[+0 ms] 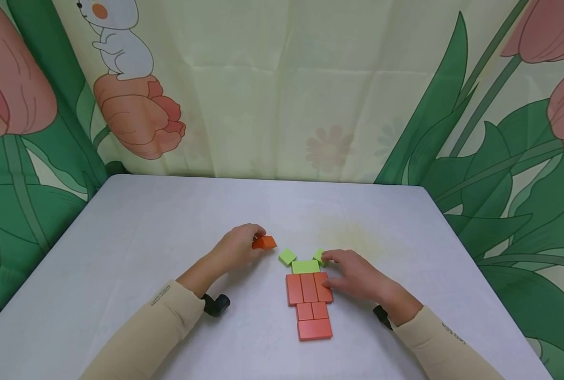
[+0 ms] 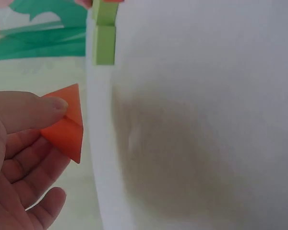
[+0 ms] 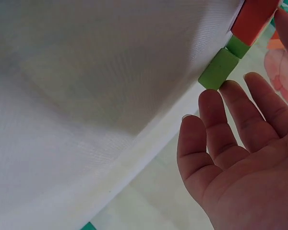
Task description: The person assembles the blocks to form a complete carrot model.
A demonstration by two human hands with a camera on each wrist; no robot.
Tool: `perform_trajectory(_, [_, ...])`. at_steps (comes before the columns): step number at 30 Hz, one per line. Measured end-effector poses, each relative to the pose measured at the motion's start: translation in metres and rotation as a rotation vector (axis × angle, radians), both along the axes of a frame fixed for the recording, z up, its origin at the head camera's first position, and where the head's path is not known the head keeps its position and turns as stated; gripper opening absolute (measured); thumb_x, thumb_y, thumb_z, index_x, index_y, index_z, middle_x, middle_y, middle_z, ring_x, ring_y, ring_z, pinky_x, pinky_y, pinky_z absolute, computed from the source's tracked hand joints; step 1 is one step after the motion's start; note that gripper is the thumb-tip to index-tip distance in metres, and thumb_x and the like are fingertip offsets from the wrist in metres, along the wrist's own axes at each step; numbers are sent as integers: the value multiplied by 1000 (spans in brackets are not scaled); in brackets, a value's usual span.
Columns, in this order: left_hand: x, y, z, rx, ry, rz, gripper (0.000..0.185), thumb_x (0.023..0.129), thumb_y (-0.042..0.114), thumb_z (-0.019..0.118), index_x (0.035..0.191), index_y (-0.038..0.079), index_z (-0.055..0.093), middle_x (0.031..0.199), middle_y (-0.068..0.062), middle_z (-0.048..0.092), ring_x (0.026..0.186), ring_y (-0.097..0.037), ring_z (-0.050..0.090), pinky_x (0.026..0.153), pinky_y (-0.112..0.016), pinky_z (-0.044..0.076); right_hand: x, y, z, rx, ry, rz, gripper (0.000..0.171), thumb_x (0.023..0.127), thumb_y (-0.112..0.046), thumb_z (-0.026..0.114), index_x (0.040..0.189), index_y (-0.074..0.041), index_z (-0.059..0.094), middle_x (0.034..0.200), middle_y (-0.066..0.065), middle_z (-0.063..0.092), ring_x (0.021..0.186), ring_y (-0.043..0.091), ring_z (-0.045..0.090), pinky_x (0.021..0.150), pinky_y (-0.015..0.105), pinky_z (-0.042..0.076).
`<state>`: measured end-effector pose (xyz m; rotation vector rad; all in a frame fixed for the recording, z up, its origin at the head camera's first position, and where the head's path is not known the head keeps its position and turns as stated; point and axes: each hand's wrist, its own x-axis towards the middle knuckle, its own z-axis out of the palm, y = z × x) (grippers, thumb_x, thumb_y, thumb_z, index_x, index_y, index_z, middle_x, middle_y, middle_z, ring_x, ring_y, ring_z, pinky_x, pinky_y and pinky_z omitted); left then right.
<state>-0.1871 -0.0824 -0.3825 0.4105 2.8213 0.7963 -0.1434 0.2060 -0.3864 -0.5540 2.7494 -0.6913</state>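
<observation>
My left hand (image 1: 237,248) pinches an orange triangular block (image 1: 265,243) between thumb and fingers, raised above the table in the left wrist view. To its right, a flat figure of blocks lies on the white table. Two tilted green square blocks, the left one (image 1: 287,257) and the right one (image 1: 318,256), sit at the corners of a green rectangular block (image 1: 306,267). Below are upright red blocks (image 1: 308,288), two small red blocks (image 1: 304,311) and a wide red block (image 1: 315,330). My right hand (image 1: 355,274), fingers extended, touches the right green square, its thumb at the red blocks' right edge.
The white-covered table (image 1: 168,211) reaches back to a curtain (image 1: 263,105) printed with tulips and a white animal. Each wrist wears a black camera, the left camera (image 1: 217,305) being the more visible.
</observation>
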Motion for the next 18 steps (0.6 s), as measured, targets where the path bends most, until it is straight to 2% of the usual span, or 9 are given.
perform_trajectory(12, [33,9,10,116,7,-144,35,86,7,79,117,2,66,106,-5,65,96,-21,59,82,-32,53,0,-1,2,8,-12,-9,52,86,-18,79,133,-3,60,134,11,59,125,33,52,101,49,44])
perform_trajectory(18, [47,15,12,161,28,-246,36,84,6,80,116,1,66,106,-6,66,96,-21,61,81,-31,53,-1,-1,3,0,-4,6,52,86,-18,79,132,-3,60,134,11,59,125,34,52,101,49,44])
